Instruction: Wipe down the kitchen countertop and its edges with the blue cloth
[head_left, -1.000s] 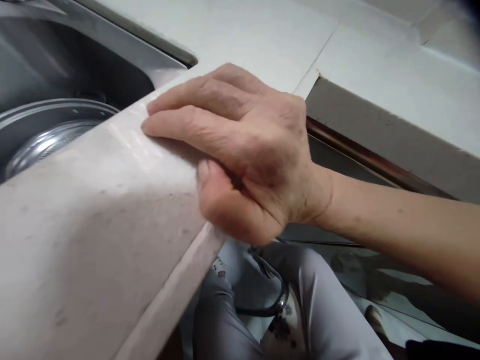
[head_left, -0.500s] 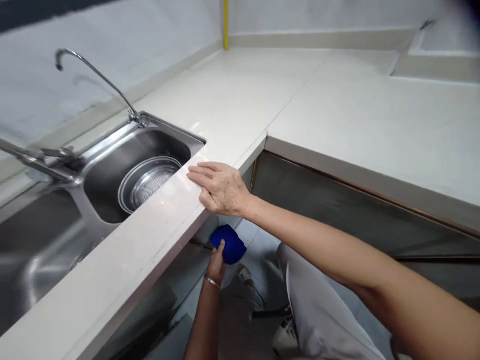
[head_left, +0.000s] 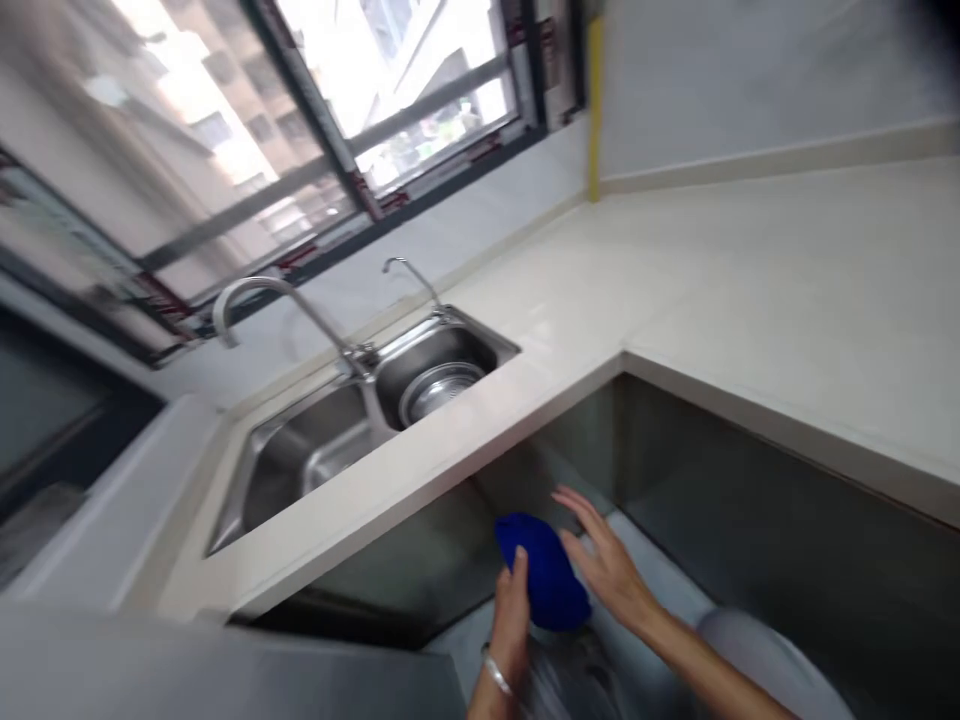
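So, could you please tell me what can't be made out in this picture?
- Head view, blue cloth: motion blur hides its texture, and the left hand covers its near edge.
- Right hand: blur hides whether it touches the cloth.
- Space under the countertop: too dark.

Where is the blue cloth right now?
In the head view the blue cloth is low in the middle, below the counter edge, held in the left hand with the right hand beside it.
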